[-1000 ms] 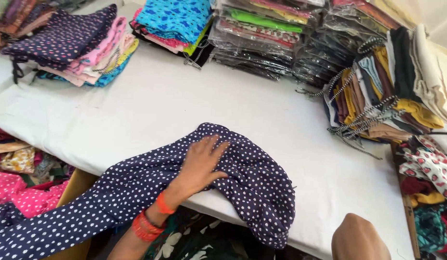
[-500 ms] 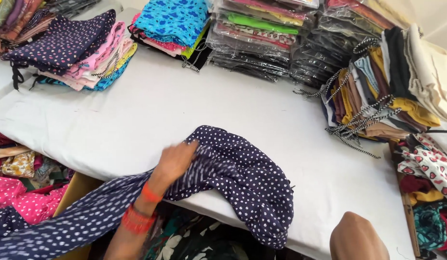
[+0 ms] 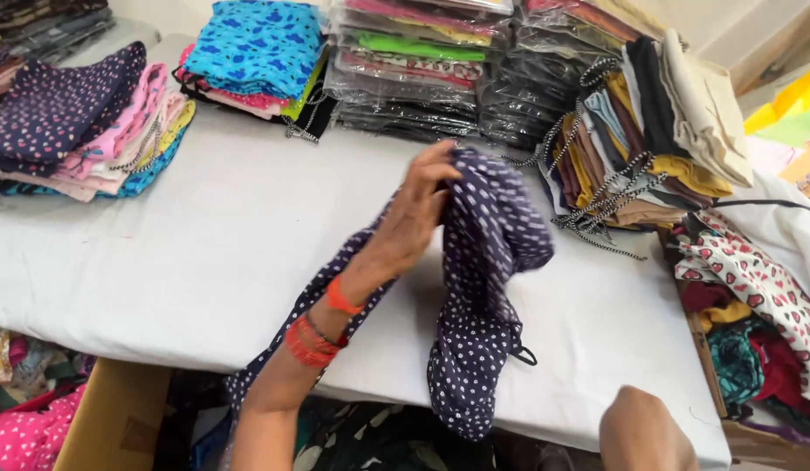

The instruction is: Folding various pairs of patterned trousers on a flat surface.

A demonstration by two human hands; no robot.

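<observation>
My left hand is raised above the white table and grips a navy garment with small white dots. The cloth is bunched at my fingers and hangs down in folds, its lower end trailing over the table's front edge. Orange bangles and a thread circle my left wrist. Only a rounded part of my right hand shows at the bottom right, below the table edge and apart from the garment. Its fingers are hidden.
Folded clothes are stacked at the back left, beside a blue printed stack. Plastic-wrapped packs and folded pieces with drawstrings line the back. Loose printed garments lie at the right, with a cardboard box below left.
My left hand went from lying flat on the dotted garment to grasping it and lifting it up and away from me. The garment now hangs in the air.
</observation>
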